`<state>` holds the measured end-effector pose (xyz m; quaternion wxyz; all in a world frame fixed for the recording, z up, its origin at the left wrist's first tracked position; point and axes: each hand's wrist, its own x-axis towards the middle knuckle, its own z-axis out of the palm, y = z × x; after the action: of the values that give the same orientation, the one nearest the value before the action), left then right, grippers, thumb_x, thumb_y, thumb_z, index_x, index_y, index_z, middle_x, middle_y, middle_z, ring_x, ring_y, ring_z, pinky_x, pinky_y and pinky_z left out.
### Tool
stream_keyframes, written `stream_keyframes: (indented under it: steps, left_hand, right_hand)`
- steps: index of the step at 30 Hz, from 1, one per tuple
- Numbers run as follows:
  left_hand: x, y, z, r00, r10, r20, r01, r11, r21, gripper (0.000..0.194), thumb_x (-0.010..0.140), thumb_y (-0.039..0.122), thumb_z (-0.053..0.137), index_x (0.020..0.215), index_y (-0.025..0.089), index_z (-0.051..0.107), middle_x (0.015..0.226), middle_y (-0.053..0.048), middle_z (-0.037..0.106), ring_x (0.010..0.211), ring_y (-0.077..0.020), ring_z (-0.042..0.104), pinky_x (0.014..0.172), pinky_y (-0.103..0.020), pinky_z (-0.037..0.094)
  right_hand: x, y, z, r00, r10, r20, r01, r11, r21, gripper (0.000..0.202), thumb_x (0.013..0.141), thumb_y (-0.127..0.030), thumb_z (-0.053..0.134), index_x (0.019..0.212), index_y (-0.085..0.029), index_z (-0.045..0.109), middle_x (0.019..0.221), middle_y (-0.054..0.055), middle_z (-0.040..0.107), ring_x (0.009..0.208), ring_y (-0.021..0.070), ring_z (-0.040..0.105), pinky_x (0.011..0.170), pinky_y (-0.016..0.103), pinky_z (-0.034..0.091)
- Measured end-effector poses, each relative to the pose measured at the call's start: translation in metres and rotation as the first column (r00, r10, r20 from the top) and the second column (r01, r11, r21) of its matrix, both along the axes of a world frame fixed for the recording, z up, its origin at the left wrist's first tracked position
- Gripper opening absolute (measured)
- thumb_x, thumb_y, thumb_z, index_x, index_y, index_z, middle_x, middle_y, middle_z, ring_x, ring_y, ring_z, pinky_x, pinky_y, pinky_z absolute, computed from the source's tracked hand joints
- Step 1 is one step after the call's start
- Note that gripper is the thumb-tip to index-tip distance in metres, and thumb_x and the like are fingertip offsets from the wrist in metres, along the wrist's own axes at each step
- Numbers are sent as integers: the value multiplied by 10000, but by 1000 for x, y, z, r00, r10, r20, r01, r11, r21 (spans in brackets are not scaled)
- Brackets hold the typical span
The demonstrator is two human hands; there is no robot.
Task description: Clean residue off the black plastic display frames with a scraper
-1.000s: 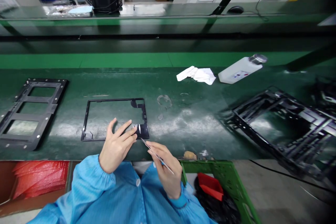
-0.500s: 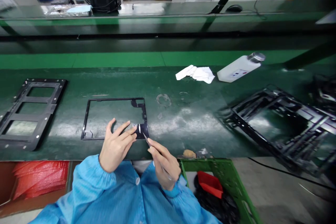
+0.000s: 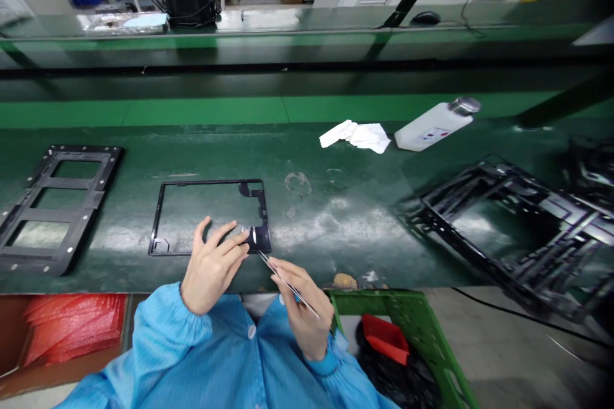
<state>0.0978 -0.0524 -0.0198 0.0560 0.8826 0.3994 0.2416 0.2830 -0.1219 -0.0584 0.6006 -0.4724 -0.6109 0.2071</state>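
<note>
A thin black rectangular frame (image 3: 211, 181) lies flat on the green bench. My left hand (image 3: 215, 262) rests over its lower edge with fingers spread, the fingertips touching the dark panel (image 3: 259, 239) at its lower right corner. A light strip shows on that panel. In my right hand (image 3: 304, 307) is a pair of tweezers (image 3: 292, 291), held between thumb and fingers. The tweezers' tips are at the frame's lower edge, just right of my left fingertips; whether they touch it I cannot tell.
A black fixture plate with three windows (image 3: 62, 204) lies at left. Crumpled white tissue (image 3: 357, 135) and a white bottle (image 3: 434, 128) are behind. Several black frames (image 3: 518, 223) are piled at right. Below the bench edge are a green crate (image 3: 417, 326) and red bubble bags (image 3: 74, 326).
The tweezers' tips have drawn back from the dark panel to the frame's lower edge, and the tool lies at a lower angle. My left hand has stayed in place.
</note>
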Motion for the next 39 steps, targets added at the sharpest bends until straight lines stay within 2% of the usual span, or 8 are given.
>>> stream_keyframes:
  steps: [5, 12, 18, 24, 27, 31, 34, 39]
  left_hand:
    - [0, 0, -1, 1000, -2, -3, 2, 1000, -4, 162, 944, 214, 525, 1031, 231, 660, 1181, -16, 686, 1221, -250, 545, 1128, -593, 217]
    - [0, 0, 1, 1000, 1, -11, -1, 1000, -1, 156, 943, 213, 531, 1015, 229, 669, 1173, -19, 690, 1199, -252, 555, 1120, -611, 200]
    - [0, 0, 3, 1000, 13, 7, -13, 1000, -8, 143, 939, 226, 546, 998, 232, 675, 1164, -7, 695, 1199, -254, 554, 1121, -614, 185]
    - [0, 0, 1, 1000, 11, 4, -11, 1000, -9, 145, 947, 226, 533, 994, 229, 670, 1175, -1, 690, 1202, -253, 550, 1122, -616, 175]
    - [-1, 0, 0, 1000, 8, -1, -8, 1000, -6, 145, 946, 228, 535, 1006, 228, 667, 1183, 1, 686, 1206, -253, 546, 1124, -617, 176]
    - [-1, 0, -3, 1000, 0, -5, 0, 1000, 3, 149, 944, 223, 537, 1020, 222, 665, 1189, -7, 683, 1194, -246, 554, 1125, -606, 206]
    - [-1, 0, -4, 1000, -14, -9, 14, 1000, 7, 159, 947, 214, 526, 1028, 214, 664, 1196, -19, 679, 1187, -241, 561, 1117, -582, 256]
    - [-1, 0, -5, 1000, -23, -13, 23, 1000, 2, 165, 948, 216, 522, 1038, 216, 660, 1207, -13, 673, 1187, -239, 562, 1114, -571, 290]
  right_hand:
    - [2, -1, -4, 999, 24, 42, -24, 1000, -9, 354, 828, 9, 612, 1089, -226, 661, 1092, 78, 712, 994, 230, 690, 830, 372, 604]
    - [7, -4, -10, 967, 72, 245, -73, 997, -4, 476, 838, 42, 573, 1218, -241, 620, 1236, 101, 648, 1092, 231, 648, 884, 380, 585]
    - [6, 1, -9, 993, 17, 119, -24, 998, 55, 383, 850, 17, 571, 1125, -231, 668, 1177, 87, 680, 1026, 224, 677, 843, 374, 603]
    - [8, 0, -6, 996, 88, 28, -88, 996, 5, 401, 811, 42, 621, 1116, -215, 661, 1122, 87, 697, 1005, 231, 682, 825, 381, 606]
    - [9, -1, -5, 993, 92, 72, -93, 996, 5, 395, 822, 39, 609, 1123, -213, 655, 1135, 91, 691, 1005, 222, 681, 828, 368, 603]
    - [8, -3, -6, 969, 90, 231, -101, 994, 34, 446, 834, 47, 575, 1192, -215, 624, 1195, 108, 664, 1049, 218, 664, 836, 352, 600]
    - [6, -3, -10, 944, 41, 327, -72, 994, 83, 494, 839, 51, 554, 1248, -222, 593, 1217, 118, 654, 1076, 220, 653, 847, 355, 596]
    - [6, 0, -16, 963, -1, 271, -26, 995, 94, 499, 843, 46, 557, 1244, -249, 589, 1212, 103, 657, 1069, 214, 655, 824, 354, 604]
